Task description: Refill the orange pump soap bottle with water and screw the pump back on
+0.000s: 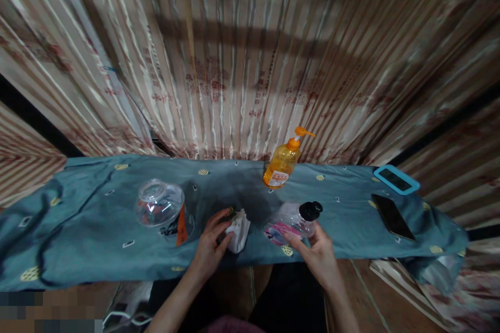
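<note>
white cloth (238, 234) gripped by left hand (209, 250) at tabletop (97, 229) near edge, clear bottle (291, 223) on its side clasped by right hand (318, 255)

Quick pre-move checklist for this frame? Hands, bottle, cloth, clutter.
1. Left hand on the white cloth: ok, fingers curled on it.
2. Right hand on the clear bottle: ok, fingertips touch it.
3. Bottle's black cap on: ok; tightness cannot tell.
4. Bottle upright: not ok, it lies on its side.
5. Orange pump bottle apart from both hands: ok, upright behind them.
6. Glass jar and phone away from the hands: ok.
</note>
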A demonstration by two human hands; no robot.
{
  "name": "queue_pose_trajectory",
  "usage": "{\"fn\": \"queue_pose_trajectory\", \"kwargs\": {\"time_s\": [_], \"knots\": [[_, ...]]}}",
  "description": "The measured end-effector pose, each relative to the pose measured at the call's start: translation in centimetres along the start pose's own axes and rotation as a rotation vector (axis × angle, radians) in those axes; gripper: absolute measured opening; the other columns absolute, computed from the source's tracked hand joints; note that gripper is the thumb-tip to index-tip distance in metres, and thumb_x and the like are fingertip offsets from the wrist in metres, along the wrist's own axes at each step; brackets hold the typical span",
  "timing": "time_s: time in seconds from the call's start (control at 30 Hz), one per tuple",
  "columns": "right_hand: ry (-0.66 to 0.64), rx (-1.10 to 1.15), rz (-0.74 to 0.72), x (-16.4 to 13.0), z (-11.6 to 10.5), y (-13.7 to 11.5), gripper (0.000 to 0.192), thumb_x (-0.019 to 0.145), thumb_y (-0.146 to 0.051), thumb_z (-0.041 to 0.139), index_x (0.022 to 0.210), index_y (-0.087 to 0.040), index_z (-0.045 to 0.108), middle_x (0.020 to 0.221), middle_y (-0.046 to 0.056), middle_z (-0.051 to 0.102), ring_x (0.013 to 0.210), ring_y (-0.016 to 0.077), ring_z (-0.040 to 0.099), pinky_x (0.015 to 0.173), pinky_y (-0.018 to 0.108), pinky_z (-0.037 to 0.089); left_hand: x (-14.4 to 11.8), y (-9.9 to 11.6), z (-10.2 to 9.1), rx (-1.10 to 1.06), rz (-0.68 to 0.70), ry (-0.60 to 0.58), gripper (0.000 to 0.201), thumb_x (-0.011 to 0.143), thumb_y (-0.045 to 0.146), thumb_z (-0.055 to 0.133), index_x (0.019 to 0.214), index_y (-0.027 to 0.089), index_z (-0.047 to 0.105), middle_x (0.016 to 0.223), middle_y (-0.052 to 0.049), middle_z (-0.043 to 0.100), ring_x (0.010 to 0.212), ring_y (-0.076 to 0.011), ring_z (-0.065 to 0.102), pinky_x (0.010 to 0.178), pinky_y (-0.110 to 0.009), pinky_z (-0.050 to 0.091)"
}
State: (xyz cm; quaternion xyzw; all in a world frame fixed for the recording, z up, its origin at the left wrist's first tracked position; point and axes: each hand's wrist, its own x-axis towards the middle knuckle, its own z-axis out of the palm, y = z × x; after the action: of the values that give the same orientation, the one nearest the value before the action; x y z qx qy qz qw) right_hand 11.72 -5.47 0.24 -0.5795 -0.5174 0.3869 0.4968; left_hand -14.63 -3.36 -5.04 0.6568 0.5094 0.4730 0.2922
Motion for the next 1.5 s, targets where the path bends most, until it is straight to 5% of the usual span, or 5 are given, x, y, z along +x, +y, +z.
{"fn": "queue_pose_trajectory", "kwargs": {"time_s": [0.4, 0.63, 0.9, 1.37, 1.5], "knots": [[0.117, 0.042, 0.000, -0.8, -0.3, -0.2, 0.048, 0.068, -0.047, 0.082, 0.102, -0.019, 0.063, 0.098, 0.008, 0.074, 0.091, 0.0265, 0.067, 0.081, 0.037, 0.051, 3.4, 3.0, 1.1, -0.674, -0.416, 0.131, 0.042, 0.073, 0.049, 0.065, 0.098, 0.014, 0.068, 0.095, -0.010, 0.075, 0.086, -0.0241, 0.069, 0.079, -0.036, 0.055], [0.122, 0.082, 0.023, -1.3, -0.4, -0.6, 0.045, 0.065, -0.044, 0.084, 0.097, -0.019, 0.064, 0.096, 0.007, 0.074, 0.088, 0.0251, 0.067, 0.079, 0.036, 0.052, -1.4, -0.8, -0.7, -0.149, -0.241, 0.256, 0.046, 0.078, 0.034, 0.062, 0.122, 0.021, 0.060, 0.143, -0.011, 0.054, 0.139, -0.0298, 0.042, 0.115, -0.049, 0.033], [-0.064, 0.214, -0.100, 1.4, 4.9, -1.4, 0.038, 0.071, -0.036, 0.082, 0.099, -0.020, 0.062, 0.097, 0.004, 0.073, 0.089, 0.0214, 0.068, 0.081, 0.032, 0.053, -2.2, -1.3, 1.0, 0.236, 0.046, -0.221, 0.025, 0.089, 0.023, 0.053, 0.106, 0.023, 0.072, 0.111, -0.010, 0.074, 0.116, -0.0290, 0.062, 0.110, -0.060, 0.037], [-0.297, 0.075, -0.210, 3.4, 9.1, 0.2, 0.040, 0.081, -0.029, 0.073, 0.118, -0.022, 0.057, 0.114, 0.007, 0.068, 0.104, 0.0259, 0.064, 0.092, 0.040, 0.048, 1.9, 2.2, 1.8, -0.182, -0.102, 0.076, 0.094, 0.068, 0.035, 0.079, 0.147, 0.022, 0.030, 0.153, -0.015, 0.042, 0.142, -0.0315, 0.039, 0.118, -0.050, 0.032], [-0.385, 0.040, -0.251, 3.6, 7.9, -0.3, 0.043, 0.078, -0.019, 0.068, 0.120, -0.022, 0.056, 0.121, 0.008, 0.066, 0.112, 0.0271, 0.061, 0.099, 0.044, 0.045, 5.0, 4.3, 2.5, -0.319, -0.094, 0.004, 0.075, 0.061, 0.028, 0.081, 0.129, 0.020, 0.051, 0.129, -0.011, 0.064, 0.121, -0.0292, 0.060, 0.105, -0.043, 0.046]]}}
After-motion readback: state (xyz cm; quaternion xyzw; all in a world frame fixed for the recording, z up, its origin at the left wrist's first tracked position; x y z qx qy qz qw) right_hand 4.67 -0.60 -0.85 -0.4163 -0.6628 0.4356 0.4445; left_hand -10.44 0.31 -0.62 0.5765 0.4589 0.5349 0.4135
